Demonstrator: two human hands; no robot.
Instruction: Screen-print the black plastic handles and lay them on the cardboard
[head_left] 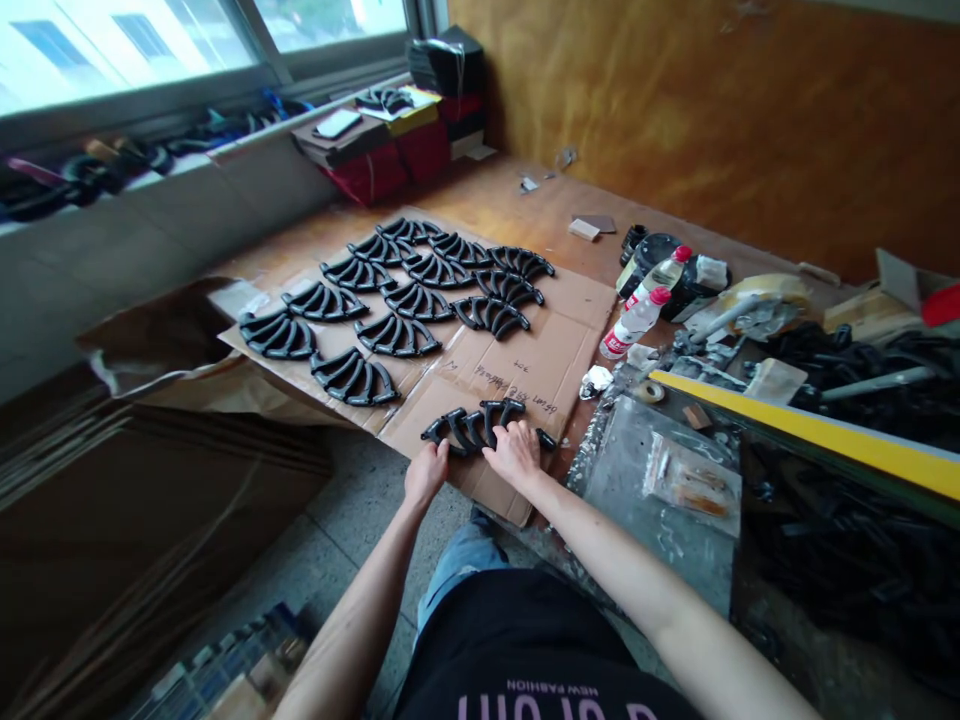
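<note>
In front of me, a short row of black, shiny T-shaped pieces [466,430] lies on a flattened cardboard sheet [559,320]. My left hand [427,474] is closed at the row's left end, thumb and fingers on the nearest piece. At the right end, my right hand [514,453] has its fingers bent round another black T-shaped piece [504,408], partly hidden by the hand. One more black piece [546,438] shows just right of that hand. Farther up the cardboard, several fan-shaped groups of similar pieces [397,335] are laid out in rows.
Two red-capped bottles [637,322] stand right of the cardboard. Beyond them are a tape roll [772,300] and a long yellow bar [810,425]. A grey board [622,490] holds a plastic bag [694,485]. Dark red boxes [375,170] sit by the window.
</note>
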